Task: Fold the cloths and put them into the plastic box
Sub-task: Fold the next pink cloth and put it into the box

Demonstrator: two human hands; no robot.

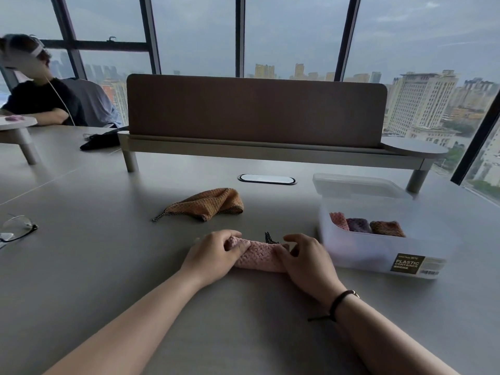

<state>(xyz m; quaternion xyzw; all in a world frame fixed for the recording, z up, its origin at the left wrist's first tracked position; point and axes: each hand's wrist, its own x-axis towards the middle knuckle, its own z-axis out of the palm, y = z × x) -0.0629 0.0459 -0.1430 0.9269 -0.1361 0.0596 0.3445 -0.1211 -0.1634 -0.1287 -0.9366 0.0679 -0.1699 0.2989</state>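
The desk (108,266) carries all the work items. The plastic box (378,255) stands open at the right, its lid (357,185) lying just behind it; inside, three folded cloths sit side by side, pink (338,220), purple (358,225) and orange-brown (387,228), with free room towards the near wall. An orange cloth (208,204) lies crumpled and unfolded beyond the work area, apart from the box. The pink cloth (259,257) in hand lies on the desk as a narrow folded strip, its dark hanging loop (269,237) sticking out at the far edge. The left hand (213,257) grips the strip's left end, fingers curled over it; the right hand (305,262) presses on the right end with fingers bent. Assessment: the strip appears ready for its final crosswise fold. Recommended practice: pin one end flat, carry the other over squarely so edges align, tuck the loop inside, and press the crease before lifting, so the bundle matches those boxed. A pair of glasses (16,231) rests at the left, clear of the work.
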